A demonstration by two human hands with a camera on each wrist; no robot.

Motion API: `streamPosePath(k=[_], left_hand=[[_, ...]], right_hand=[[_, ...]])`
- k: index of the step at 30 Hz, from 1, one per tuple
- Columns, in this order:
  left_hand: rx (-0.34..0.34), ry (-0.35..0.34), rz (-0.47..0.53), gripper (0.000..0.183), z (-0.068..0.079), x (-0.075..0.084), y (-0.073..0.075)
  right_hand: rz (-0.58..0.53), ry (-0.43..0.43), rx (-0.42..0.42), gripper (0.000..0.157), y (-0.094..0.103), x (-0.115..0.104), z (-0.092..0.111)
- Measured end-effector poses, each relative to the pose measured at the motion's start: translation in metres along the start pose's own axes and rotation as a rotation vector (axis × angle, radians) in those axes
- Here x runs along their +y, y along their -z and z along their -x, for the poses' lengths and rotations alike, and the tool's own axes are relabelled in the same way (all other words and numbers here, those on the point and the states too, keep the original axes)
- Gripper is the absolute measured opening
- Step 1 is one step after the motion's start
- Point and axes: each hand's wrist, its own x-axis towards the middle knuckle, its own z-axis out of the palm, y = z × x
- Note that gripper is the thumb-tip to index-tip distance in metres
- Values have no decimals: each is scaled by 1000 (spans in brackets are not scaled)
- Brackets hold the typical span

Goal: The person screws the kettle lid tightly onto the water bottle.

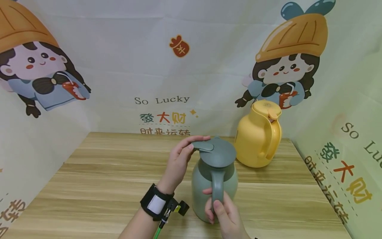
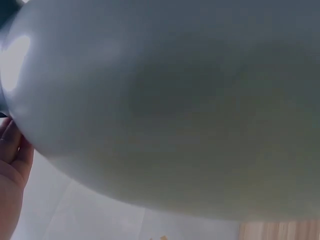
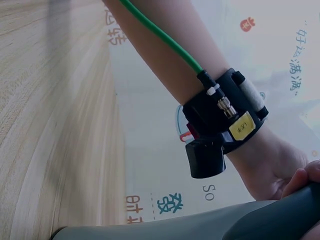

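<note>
A grey-green thermos jug (image 1: 200,186) stands on the table, its handle (image 1: 218,186) facing me. My right hand (image 1: 228,212) grips the lower part of that handle, fingers wrapped round it. At the top, my left hand (image 1: 180,161) holds the dark green lid (image 1: 219,152) from its left side. The left thumb lies at the end of the lid's lever (image 1: 203,146), which points left; the other fingers reach behind, partly hidden. In the left wrist view the jug's body (image 2: 165,115) fills most of the picture, with fingers (image 2: 12,150) at its neck.
A yellow thermos jug (image 1: 256,139) stands behind and to the right, near the table's back edge. The wood-grain table (image 1: 113,172) is enclosed by printed cloth walls (image 1: 119,66). A wrist camera on a black strap (image 1: 155,202) sits on the left wrist, trailing a green cable.
</note>
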Motion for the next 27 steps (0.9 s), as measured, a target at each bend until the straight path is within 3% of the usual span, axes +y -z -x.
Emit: streamPosePath(k=[4,10,19,27], left_hand=[[3,-6,72,30,-5,-18,3],[-11,-34,74,29,-10,-31,6],[-5,-1,65,30,-15,-21,1],[41,38,-35,27,-20,-7,-5]], right_hand=[[-6,4,1,31,0,1,1],[-10,7,-6,29,2,1,1],[-11,11,-7,31,2,0,0],[-11,-9,-2,30,0,-2,-1]])
